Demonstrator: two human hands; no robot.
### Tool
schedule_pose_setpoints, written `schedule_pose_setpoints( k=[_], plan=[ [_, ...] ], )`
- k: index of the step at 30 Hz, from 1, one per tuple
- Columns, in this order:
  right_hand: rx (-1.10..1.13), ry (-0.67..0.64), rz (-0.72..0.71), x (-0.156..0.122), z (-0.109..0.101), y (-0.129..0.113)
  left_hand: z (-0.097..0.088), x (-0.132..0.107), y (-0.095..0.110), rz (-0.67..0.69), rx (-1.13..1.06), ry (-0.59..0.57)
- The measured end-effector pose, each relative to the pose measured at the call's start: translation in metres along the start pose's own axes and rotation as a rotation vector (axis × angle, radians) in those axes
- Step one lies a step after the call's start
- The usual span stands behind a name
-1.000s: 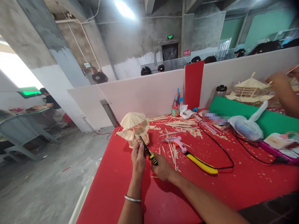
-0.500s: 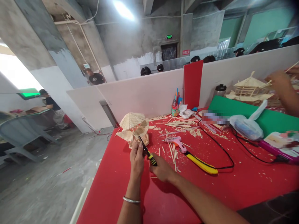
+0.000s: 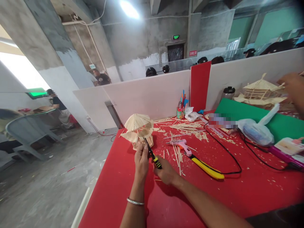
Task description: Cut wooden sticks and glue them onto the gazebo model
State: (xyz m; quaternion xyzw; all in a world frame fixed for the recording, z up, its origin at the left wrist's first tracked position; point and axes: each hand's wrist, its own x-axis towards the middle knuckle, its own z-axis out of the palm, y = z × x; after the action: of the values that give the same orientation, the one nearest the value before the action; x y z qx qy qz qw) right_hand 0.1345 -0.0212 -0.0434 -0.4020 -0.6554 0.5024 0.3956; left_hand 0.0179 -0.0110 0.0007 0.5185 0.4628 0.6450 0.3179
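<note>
Since the earlier frames the hands have hardly shifted. The view has swung slightly, and a co-worker's hand (image 3: 294, 85) now sits nearer the right edge. On the red table (image 3: 213, 196) the stick model (image 3: 139, 128) stands near the far left corner, just beyond the hands. The right hand (image 3: 166, 172) is wrapped around the cutters (image 3: 153, 155), tip aimed at the model. The left hand (image 3: 142, 161) is pinched beside the blades, on something too small to tell. A careless squeeze could nip a fingertip or knock the model's eaves. The green sign (image 3: 176, 37) above the door is unreadable.
</note>
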Motion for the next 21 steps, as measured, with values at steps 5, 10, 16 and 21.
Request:
schedule_pose_setpoints(
  k=[5,10,16,21],
  plan=[
    [0.006,-0.003,0.031,-0.004,0.004,-0.006,0.002,-0.004,0.001,0.007,0.017,0.034],
    [-0.021,0.025,0.015,-0.006,0.006,-0.009,0.002,-0.004,0.000,0.026,0.068,0.060],
    [0.021,0.059,0.060,-0.004,0.011,-0.006,0.004,-0.003,-0.001,0.029,0.078,0.076],
    [0.191,0.106,0.150,0.005,0.009,0.003,0.007,-0.001,0.002,-0.017,0.031,0.045]
  ],
)
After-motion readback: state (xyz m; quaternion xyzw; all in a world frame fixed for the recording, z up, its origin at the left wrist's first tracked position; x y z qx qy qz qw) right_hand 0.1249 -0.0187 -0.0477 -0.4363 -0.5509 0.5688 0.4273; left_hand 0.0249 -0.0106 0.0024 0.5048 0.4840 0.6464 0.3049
